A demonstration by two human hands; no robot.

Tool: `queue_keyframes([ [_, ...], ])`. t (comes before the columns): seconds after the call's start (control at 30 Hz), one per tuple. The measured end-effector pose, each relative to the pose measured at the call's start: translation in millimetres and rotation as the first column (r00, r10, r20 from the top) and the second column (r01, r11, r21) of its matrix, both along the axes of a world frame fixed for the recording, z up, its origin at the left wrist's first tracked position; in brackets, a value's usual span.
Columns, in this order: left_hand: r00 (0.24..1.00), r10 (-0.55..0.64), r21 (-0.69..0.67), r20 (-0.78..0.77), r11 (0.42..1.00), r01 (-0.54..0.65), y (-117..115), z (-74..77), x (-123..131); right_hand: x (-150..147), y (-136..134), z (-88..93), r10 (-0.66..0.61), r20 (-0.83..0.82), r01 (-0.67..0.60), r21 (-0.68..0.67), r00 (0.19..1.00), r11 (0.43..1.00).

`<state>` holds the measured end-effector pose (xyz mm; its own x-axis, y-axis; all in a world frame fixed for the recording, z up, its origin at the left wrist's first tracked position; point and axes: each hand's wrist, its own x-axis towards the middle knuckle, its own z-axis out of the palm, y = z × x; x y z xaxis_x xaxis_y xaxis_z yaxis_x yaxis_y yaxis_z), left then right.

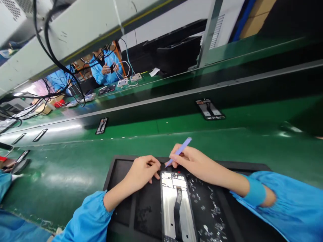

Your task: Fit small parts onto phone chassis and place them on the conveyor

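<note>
An opened phone (176, 205) lies face down on a black tray (147, 211), its silver inner frame, circuit boards and dark central flex cable exposed. My right hand (185, 156) pinches a purple pointed stick (181, 149), whose tip points down just past the phone's far edge. To the left of that edge is my left hand (145, 169), its fingers curled and thumb bent towards the index finger. Whatever its fingertips hold, if anything, is hidden. Small clear and whitish scraps (210, 211) are scattered on the tray beside the phone.
Beyond the tray, a green conveyor belt carries more opened phones (210, 109), another phone (102, 125) among them. Black cables (51, 50) hang from an overhead beam at left. Across the line a person in blue (107, 67) holds a dark object. A co-worker's sleeve (5, 183) shows at far left.
</note>
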<state>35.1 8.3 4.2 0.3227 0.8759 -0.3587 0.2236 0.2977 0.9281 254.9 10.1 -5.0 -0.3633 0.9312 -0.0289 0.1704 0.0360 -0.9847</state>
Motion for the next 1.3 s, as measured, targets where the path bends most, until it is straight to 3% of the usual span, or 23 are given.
queue_keyframes([
  [0.17,0.969,-0.123,0.014,-0.214,0.992,0.129,-5,4.6,1,2,-8,4.3,0.099,0.139,-0.093,-0.047,0.985,0.995],
  [0.33,0.932,-0.288,-0.148,-0.220,0.954,0.260,4,6.3,3,1,-4,7.2,0.108,0.127,-0.100,-0.064,0.986,0.993],
  [0.6,0.939,-0.296,-0.219,-0.178,0.942,0.255,5,14.3,12,2,-8,3.9,0.109,0.175,-0.110,-0.006,0.979,0.994],
  [0.77,0.938,-0.293,-0.201,-0.186,0.946,0.255,4,9.2,11,2,-12,5.7,0.080,0.223,-0.102,0.090,0.972,0.991],
  [1.03,0.919,-0.276,-0.199,-0.281,0.954,0.225,1,-6.9,13,-2,-15,-0.7,0.000,0.122,-0.011,0.089,0.993,0.996],
  [1.2,0.913,-0.269,-0.217,-0.305,0.954,0.208,-1,-4.1,16,-2,-9,-0.7,-0.204,-0.028,0.200,-0.096,0.979,0.975],
  [1.3,0.911,-0.269,-0.221,-0.311,0.953,0.206,-1,-1.7,16,-2,-3,-1.8,-0.281,-0.099,0.258,-0.197,0.955,0.946],
])
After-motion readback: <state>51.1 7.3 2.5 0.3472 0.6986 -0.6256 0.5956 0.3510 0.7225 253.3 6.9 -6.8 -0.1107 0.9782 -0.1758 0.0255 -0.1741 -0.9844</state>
